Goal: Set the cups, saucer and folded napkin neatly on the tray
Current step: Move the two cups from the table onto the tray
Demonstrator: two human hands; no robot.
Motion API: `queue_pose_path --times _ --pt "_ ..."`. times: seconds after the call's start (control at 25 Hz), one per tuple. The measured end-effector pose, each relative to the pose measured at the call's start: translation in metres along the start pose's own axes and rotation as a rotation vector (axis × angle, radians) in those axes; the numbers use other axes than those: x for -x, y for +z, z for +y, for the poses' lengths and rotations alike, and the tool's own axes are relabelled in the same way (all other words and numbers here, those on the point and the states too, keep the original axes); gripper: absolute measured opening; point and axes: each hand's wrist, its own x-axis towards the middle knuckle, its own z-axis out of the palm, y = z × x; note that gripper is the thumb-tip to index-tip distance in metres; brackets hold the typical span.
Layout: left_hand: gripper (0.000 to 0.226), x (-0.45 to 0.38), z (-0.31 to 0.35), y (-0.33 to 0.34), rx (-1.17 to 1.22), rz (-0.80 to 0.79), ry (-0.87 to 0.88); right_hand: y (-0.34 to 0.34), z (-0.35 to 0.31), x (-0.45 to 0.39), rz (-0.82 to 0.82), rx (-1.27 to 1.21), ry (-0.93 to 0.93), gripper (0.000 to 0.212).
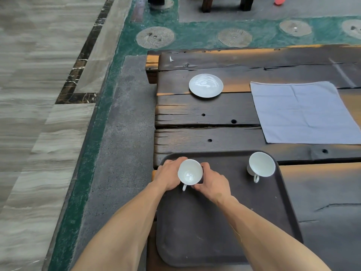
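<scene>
A dark tray (195, 231) lies at the near left corner of the wooden table. A white cup (189, 174) stands upright in the tray's far left corner, handle toward me. My left hand (169, 176) and my right hand (213, 182) cup it from both sides. A second white cup (261, 164) sits in the tray's far right corner, handle also toward me. The white saucer (205, 85) rests on the table farther back. A pale blue napkin (304, 112) lies spread flat on the table at the right.
The dark plank table (205, 118) has cracks and small holes; its left edge drops to a grey stone floor (125, 133). Chair legs (224, 4) stand on the far floor.
</scene>
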Motion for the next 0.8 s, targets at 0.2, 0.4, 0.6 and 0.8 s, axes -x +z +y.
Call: queue_pose_path --times 0.2,0.4,0.6,0.8 --pt "0.045 0.004 0.005 -0.011 -0.185 -0.026 -0.126 -0.011 0.010 -0.003 -0.046 0.209 -0.076 0.048" --pt "0.039 0.007 0.028 -0.034 -0.348 0.049 -0.288 -0.049 0.032 -0.016 -0.106 0.228 -0.144 0.044" --pt "0.039 -0.001 0.072 -0.049 -0.329 0.099 -0.307 -0.109 0.060 -0.036 -0.080 0.214 -0.209 0.042" --pt "0.050 -0.018 0.135 -0.045 -0.200 0.140 -0.244 -0.161 0.093 -0.054 -0.067 0.218 -0.254 0.046"
